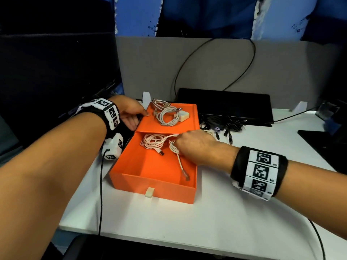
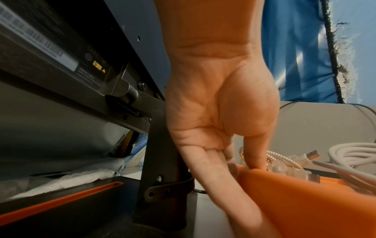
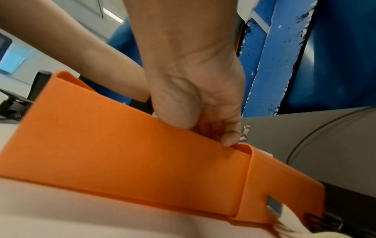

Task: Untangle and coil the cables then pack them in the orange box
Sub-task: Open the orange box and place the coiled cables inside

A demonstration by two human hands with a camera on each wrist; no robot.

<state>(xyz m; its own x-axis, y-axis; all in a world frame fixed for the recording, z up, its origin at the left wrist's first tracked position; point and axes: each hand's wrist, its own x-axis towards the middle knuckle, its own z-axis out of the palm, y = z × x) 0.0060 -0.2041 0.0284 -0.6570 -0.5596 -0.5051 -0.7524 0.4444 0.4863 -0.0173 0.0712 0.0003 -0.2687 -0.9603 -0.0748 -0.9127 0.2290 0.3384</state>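
Observation:
The orange box (image 1: 150, 182) lies on the white desk with its drawer pulled out toward me. My right hand (image 1: 195, 147) reaches into the drawer's right side and grips a coiled white cable (image 1: 173, 148), whose loose plug end (image 1: 186, 176) trails toward the front wall. A pinkish-white coil (image 1: 152, 142) lies in the drawer's back left. My left hand (image 1: 131, 113) holds the sleeve's left edge, thumb on top. On the sleeve (image 1: 191, 113) rest a white coil (image 1: 168, 117), a silver braided cable (image 1: 159, 105) and a white adapter (image 1: 183, 116). In the right wrist view the box wall (image 3: 122, 136) hides my right hand's (image 3: 195, 99) fingertips.
A heap of black cables (image 1: 223, 122) lies just right of the box. A flat black device (image 1: 225, 104) sits behind it against the grey partition. A dark monitor (image 1: 56, 62) stands at the left, close to my left hand. A thin black wire (image 1: 101, 194) hangs from my left wrist.

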